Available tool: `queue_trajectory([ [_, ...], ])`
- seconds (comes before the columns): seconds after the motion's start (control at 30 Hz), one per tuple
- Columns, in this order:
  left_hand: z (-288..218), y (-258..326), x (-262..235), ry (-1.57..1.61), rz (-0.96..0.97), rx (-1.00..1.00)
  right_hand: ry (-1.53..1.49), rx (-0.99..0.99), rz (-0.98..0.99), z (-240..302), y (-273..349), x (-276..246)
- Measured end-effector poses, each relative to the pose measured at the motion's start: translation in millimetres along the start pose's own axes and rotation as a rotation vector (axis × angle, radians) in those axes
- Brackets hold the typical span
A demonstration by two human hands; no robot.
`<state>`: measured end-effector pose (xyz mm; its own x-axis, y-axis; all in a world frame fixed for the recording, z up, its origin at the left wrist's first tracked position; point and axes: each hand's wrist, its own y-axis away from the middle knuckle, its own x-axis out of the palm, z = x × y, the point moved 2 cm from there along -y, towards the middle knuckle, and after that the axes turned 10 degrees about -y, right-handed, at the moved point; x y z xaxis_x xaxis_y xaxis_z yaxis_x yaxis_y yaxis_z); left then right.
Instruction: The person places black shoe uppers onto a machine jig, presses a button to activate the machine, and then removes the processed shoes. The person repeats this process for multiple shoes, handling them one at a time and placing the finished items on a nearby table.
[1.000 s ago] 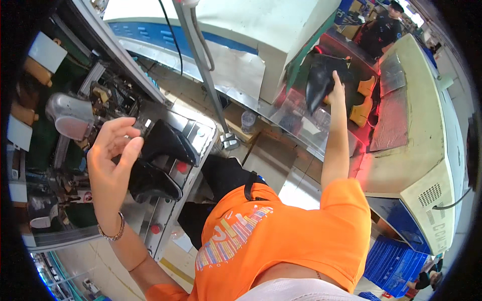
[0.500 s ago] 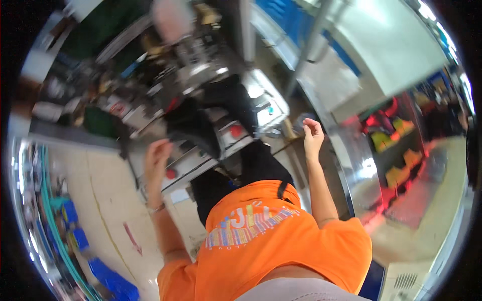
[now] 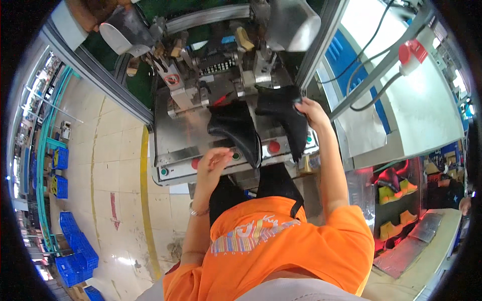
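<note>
Two black ankle boots lie on the steel bed of a machine in front of me. My right hand [image 3: 313, 112] pinches the edge of the right boot [image 3: 282, 108], its fingertips bent over the rim. Just short of the left boot [image 3: 232, 125], my left hand [image 3: 215, 161] hovers over the bench's front edge, fingers loosely bent and apart, holding nothing. Behind the boots stand the machine's two upright clamps, the left clamp [image 3: 183, 95] and the right clamp [image 3: 263, 65]. A red-handled tool [image 3: 222, 98] lies behind the left boot.
Red and green push buttons line the front panel [image 3: 175, 173]. Two dark padded forms, a left form [image 3: 131, 35] and a right form [image 3: 293, 25], overhang the bed. Metal posts frame it. At right, a red-lit conveyor [image 3: 396, 220] carries orange and yellow shoe pieces. Blue crates [image 3: 75, 251] stand at left.
The view has swung round and steadied. My right hand, empty before, has come onto the right boot. My left hand has moved in beside the left boot.
</note>
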<state>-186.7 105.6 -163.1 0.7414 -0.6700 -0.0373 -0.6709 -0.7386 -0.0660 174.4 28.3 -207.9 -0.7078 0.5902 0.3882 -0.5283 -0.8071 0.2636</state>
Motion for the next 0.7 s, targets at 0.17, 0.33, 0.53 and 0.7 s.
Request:
queue_trajectory([
  [0.17, -64, -23, 0, 0.022, 0.059, 0.112, -0.059, -0.231, 0.351, 107, 131, 48],
  [0.33, -137, -78, 65, 0.042, 0.324, 0.407, -0.08, -0.365, 0.613, 161, 139, 101],
  [0.53, -217, -136, 53, 0.118, 0.249, 0.473, -0.048, -0.486, 0.494, 229, 129, 147],
  [0.7, -214, -203, 52, 0.336, 0.024, 0.294, -0.129, -0.591, 0.276, 247, 68, 165],
])
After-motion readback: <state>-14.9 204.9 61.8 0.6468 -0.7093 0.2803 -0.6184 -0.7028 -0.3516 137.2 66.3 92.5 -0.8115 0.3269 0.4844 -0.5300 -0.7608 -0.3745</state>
